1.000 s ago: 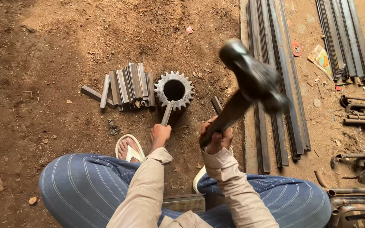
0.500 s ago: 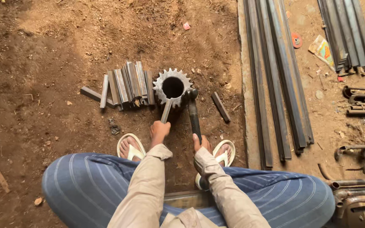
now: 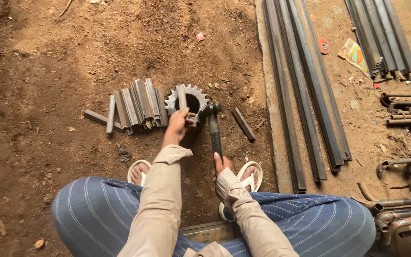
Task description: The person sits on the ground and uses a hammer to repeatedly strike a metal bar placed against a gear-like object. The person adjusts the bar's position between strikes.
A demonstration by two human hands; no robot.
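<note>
The person squats on the bare dirt floor, and the work shown is hammering a short flat steel bar at a toothed steel ring shaped like a gear. The bar stands nearly upright against the ring's near rim, so it appears not yet driven home. A bundle of similar cut steel strips lies just beside the ring on its left, and one more short piece lies on its right; by that judgement, most of the pieces remain unused.

The left hand is clenched around the bar's lower part, its fingers wrapped on the steel just beside the ring's teeth. The right hand grips the end of a dark-handled hammer, whose head rests by the ring's right rim, close to the left fingers.

Long steel angle bars lie well apart, toward the floor's right edge.
</note>
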